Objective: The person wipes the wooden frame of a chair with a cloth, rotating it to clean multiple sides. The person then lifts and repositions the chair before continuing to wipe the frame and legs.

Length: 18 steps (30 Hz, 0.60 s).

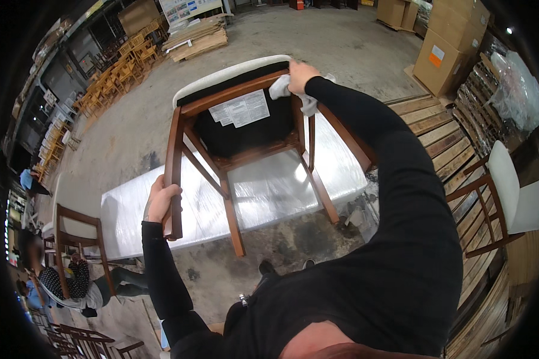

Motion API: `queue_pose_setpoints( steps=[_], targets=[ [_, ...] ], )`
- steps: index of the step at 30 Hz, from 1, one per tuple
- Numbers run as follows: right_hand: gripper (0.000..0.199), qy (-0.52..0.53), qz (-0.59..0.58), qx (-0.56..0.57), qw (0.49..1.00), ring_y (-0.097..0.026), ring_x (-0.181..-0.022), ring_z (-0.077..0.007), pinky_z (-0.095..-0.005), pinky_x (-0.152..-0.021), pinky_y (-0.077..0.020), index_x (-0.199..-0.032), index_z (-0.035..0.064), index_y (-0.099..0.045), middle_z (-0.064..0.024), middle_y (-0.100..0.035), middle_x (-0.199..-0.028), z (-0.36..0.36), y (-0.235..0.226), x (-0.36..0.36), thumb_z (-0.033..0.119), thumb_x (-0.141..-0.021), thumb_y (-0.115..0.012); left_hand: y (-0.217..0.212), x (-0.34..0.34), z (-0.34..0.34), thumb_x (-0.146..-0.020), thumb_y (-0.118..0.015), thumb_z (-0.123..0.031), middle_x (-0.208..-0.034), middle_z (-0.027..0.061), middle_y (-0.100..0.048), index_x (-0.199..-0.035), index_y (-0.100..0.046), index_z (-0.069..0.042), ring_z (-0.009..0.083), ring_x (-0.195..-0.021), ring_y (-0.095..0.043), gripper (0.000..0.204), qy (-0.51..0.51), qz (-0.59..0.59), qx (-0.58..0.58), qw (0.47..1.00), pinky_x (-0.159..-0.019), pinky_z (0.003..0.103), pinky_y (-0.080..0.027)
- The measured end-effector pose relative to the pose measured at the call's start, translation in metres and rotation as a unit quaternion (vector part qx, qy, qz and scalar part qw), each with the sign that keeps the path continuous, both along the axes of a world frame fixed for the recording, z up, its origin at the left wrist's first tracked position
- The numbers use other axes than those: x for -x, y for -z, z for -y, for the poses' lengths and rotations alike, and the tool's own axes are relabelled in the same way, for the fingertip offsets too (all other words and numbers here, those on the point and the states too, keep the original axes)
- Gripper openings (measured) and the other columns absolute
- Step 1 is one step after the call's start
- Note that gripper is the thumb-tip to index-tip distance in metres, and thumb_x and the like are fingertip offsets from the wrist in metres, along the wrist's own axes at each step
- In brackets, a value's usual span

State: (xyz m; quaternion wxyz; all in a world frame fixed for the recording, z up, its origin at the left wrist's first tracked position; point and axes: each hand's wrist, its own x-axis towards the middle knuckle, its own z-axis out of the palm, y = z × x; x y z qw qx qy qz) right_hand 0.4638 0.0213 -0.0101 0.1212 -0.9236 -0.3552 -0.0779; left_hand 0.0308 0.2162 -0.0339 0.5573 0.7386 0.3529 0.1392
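Observation:
A brown wooden chair with pale upholstery is tipped over, its black underside and legs facing me. White printed labels are stuck to that underside. My left hand is closed around the chair's left front leg, near its lower end. At the upper right corner of the seat frame, my right hand grips a white cloth and presses it to the wood. Below the chair is a long low table covered in shiny clear plastic. The chair's backrest is mostly hidden.
Another pale chair stands at the left by a seated person. On wooden slats to the right rests a further chair. Cardboard boxes are stacked beyond. Rows of wooden chairs and flat boards lie farther off.

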Motion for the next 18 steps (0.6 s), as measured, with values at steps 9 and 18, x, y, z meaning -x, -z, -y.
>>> queue_pose_setpoints(
  steps=[9, 18],
  targets=[
    [0.061, -0.035, -0.047, 0.222, 0.973, -0.067, -0.095, -0.0433, -0.0453, -0.085, -0.0556, -0.112, -0.0155, -0.048, -0.0344, -0.064, -0.098, 0.186, -0.028, 0.146, 0.017, -0.065, -0.071, 0.015, 0.003, -0.004, -0.075, -0.062, -0.009, -0.092, 0.0091, -0.056, -0.128, -0.046, 0.008, 0.0156, -0.073, -0.057, 0.058, 0.043, 0.076, 0.037, 0.995, -0.066, 0.028, -0.05],
    [0.078, 0.035, -0.004, 0.21, 0.977, -0.067, -0.1, -0.0442, -0.046, -0.087, -0.0538, -0.138, -0.0142, -0.033, -0.0339, -0.066, -0.104, 0.031, -0.005, 0.02, 0.019, -0.074, -0.064, 0.015, 0.005, -0.007, -0.07, -0.058, -0.008, -0.096, 0.0114, -0.056, -0.133, -0.044, 0.007, 0.0179, -0.08, -0.057, 0.066, 0.055, 0.087, 0.014, 0.995, -0.071, 0.029, -0.05]
  ],
)
